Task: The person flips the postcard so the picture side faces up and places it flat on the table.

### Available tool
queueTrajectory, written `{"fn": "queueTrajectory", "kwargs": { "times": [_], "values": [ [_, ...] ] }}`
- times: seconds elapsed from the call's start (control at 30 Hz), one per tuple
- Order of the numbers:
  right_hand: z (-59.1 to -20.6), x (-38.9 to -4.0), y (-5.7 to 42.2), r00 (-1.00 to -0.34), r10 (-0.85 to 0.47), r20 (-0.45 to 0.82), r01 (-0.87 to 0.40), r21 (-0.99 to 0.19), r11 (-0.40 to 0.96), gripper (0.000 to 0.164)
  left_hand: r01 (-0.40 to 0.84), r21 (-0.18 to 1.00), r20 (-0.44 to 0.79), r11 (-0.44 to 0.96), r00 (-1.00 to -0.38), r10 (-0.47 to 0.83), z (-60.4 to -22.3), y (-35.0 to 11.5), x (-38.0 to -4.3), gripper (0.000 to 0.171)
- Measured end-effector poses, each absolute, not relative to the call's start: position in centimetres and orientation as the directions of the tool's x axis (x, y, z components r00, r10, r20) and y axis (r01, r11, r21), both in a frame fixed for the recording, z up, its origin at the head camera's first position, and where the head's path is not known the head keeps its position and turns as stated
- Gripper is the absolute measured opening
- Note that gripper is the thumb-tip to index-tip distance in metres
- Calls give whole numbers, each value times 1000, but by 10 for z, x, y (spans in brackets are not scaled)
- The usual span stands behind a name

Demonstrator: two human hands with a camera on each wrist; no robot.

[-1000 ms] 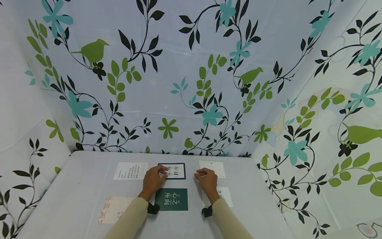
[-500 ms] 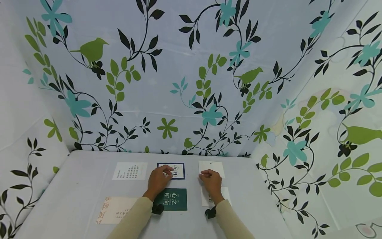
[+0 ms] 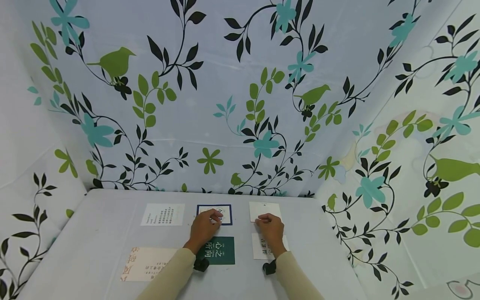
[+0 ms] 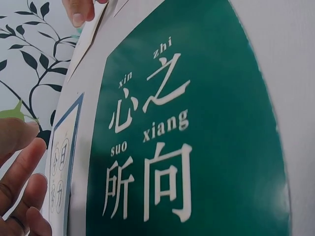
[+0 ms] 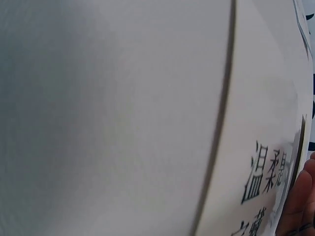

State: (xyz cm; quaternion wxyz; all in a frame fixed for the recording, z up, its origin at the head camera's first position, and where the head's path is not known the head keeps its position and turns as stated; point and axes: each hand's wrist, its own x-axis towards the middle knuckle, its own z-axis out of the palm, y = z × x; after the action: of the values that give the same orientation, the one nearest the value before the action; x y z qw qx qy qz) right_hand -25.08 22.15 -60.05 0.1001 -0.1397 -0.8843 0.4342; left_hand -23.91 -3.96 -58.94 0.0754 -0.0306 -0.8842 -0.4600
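My left hand (image 3: 204, 227) hovers over a white card with a blue border (image 3: 227, 214), its fingers loosely bent with nothing between them. Below it lies a dark green card (image 3: 226, 252) with white characters, partly hidden by the wrist; this green card (image 4: 221, 108) fills much of the left wrist view. My right hand (image 3: 272, 231) is at the lower edge of a cream card (image 3: 264, 208). Its fingertips look near that card, but contact cannot be made out. Under the right wrist lies another white card (image 3: 258, 248) with black characters, which are partly covered.
On the white table (image 3: 90, 241), a white printed card (image 3: 162, 214) lies at the back left. A peach card (image 3: 140, 264) with orange lettering sits nearer, partly behind the left sleeve. A patterned cloth (image 3: 232, 166) hangs behind the table.
Both hands have shifted to the right, the right one also slightly down. The cards have kept their places on the table.
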Motion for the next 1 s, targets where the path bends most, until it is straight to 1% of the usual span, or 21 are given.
{"fn": "queueTrajectory", "kwargs": {
  "times": [0.27,0.77,1.0],
  "values": [
    [-593,-249,225,-935,351,58,170,-793,585,10,161,813,182,559,-983,18,-585,-32,-235,16],
    [-598,-248,232,-930,363,54,179,-796,578,7,182,818,189,546,-981,44,-587,-24,-235,14],
    [-603,-250,238,-925,380,30,211,-790,575,7,192,821,191,538,-980,58,-590,-20,-237,13]
  ]
}}
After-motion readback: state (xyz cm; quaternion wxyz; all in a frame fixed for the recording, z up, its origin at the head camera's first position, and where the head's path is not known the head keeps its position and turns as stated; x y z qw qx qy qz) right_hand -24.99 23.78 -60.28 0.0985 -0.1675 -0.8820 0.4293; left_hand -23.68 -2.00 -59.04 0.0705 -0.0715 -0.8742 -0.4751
